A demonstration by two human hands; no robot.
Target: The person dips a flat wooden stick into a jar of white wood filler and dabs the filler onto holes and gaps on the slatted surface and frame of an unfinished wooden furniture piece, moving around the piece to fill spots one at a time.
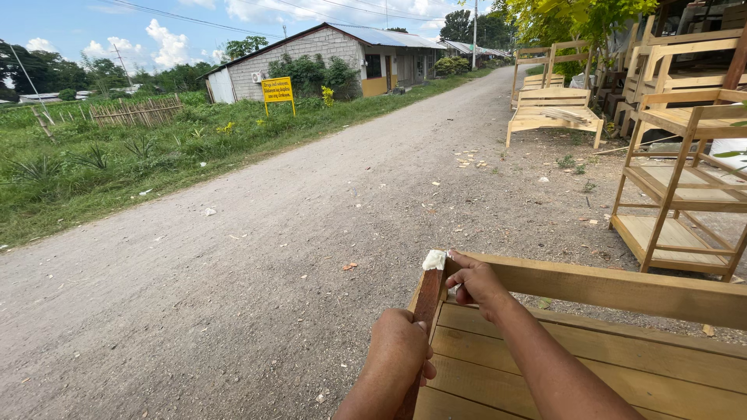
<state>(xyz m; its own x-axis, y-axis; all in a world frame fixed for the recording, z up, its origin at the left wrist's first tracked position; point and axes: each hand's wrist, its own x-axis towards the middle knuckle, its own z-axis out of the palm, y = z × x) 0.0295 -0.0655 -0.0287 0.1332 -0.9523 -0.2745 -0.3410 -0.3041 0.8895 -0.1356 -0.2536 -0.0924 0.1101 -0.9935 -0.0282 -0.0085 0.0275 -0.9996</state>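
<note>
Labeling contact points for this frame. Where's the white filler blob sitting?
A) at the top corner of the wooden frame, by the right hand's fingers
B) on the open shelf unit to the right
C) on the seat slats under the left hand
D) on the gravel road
A: the white blob of filler sits on the corner of the wooden frame, right beside the right hand; the left hand grips the upright lower down.

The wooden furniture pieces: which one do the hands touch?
The slatted frame at the bottom of the view: the left hand grips its corner post and the right hand rests on its top rail. The shelf rack and the bench stand apart, untouched.
</note>
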